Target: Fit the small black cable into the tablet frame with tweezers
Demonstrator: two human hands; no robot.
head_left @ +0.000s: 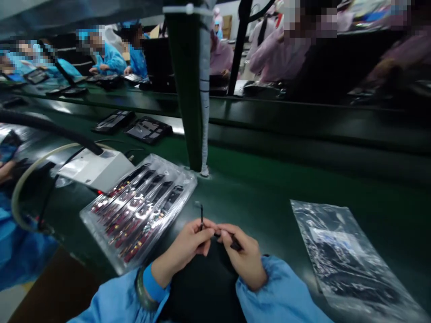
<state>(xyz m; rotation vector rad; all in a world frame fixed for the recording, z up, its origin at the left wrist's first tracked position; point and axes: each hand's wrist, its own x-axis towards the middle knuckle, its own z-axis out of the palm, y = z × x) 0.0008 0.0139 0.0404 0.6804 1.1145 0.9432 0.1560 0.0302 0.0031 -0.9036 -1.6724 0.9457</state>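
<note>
My left hand (193,240) pinches a thin black strip (201,214) that sticks up above the fingers, its tip blurred. Close beside it, fingertips almost meeting, my right hand (244,255) is closed on a small dark piece (235,243). The fingers hide whether strip and piece are one part. Left of my hands lies a clear plastic tray (186,180), its slots filled with small red circuit boards (139,211) that have black strips. To the right, a clear plastic bag (350,264) with dark contents lies flat on the green bench.
Behind the tray stands a white box (97,168) with a thick black hose. A green post (188,98) rises from the bench ahead. Black device panels (148,129) lie farther back. A co-worker's blue sleeve (23,242) is at left; more people sit across the line.
</note>
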